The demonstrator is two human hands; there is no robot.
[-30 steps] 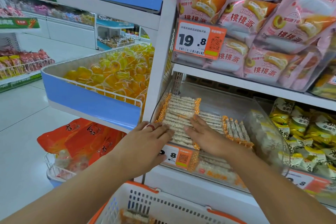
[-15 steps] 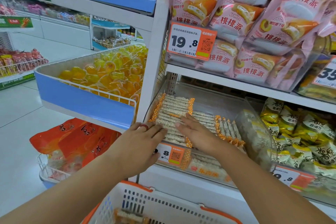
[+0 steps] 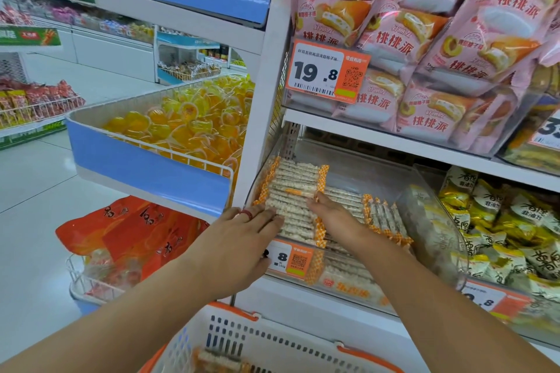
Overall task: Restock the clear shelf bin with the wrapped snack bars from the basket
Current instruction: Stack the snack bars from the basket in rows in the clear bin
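Our fingers (image 3: 266,215) on the left hand (image 3: 239,242) lie straight and flat on the stack of snack bars (image 3: 291,191) in the clear shelf bin (image 3: 430,206); the right hand (image 3: 330,212) presses flat just beside, gripping nothing. Push unevenly and we judge the top bars could slide over the bin's front lip. More bars wait below our wrists in the basket (image 3: 272,339).

Left hand (image 3: 242,239) and right hand (image 3: 330,215) reach forward, fingers flat
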